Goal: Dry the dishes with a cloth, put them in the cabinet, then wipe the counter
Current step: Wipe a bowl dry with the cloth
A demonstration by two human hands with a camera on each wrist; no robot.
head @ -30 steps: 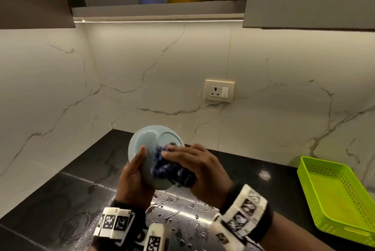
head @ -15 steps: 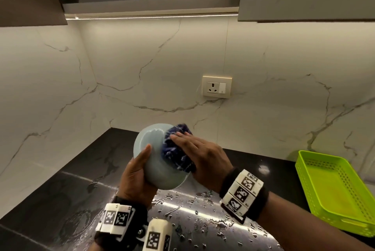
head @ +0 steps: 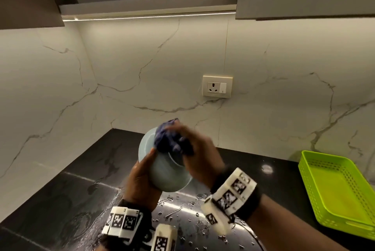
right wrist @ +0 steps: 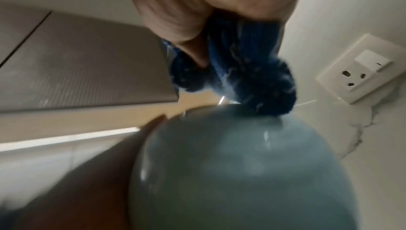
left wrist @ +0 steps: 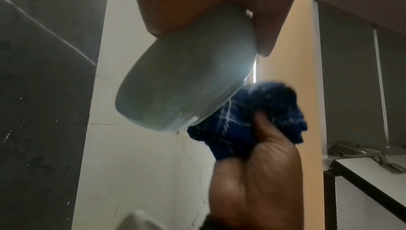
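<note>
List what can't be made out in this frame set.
- Inside of the pale blue bowl: it faces away in the head view; both wrist views show only its outside.
- Right hand fingers: motion-blurred in the head view, buried in the blue cloth.
- Left hand grip: fingers hidden behind the bowl.
- Cabinet shelf contents: cut off by its front edge.

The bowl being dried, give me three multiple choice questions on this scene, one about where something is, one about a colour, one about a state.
1. Where is the green basket?
A. On the counter, to the right
B. On the cabinet shelf
C. In the left hand

2. What colour is the cloth?
A. Yellow
B. Dark blue
C. White

3. How is the bowl held?
A. Flat on the counter
B. Stacked in the basket
C. Tilted in the left hand

Answers: 1 A, it sits on the black counter. 2 B, blue in every view. 3 C, the right hand presses the cloth on it.
</note>
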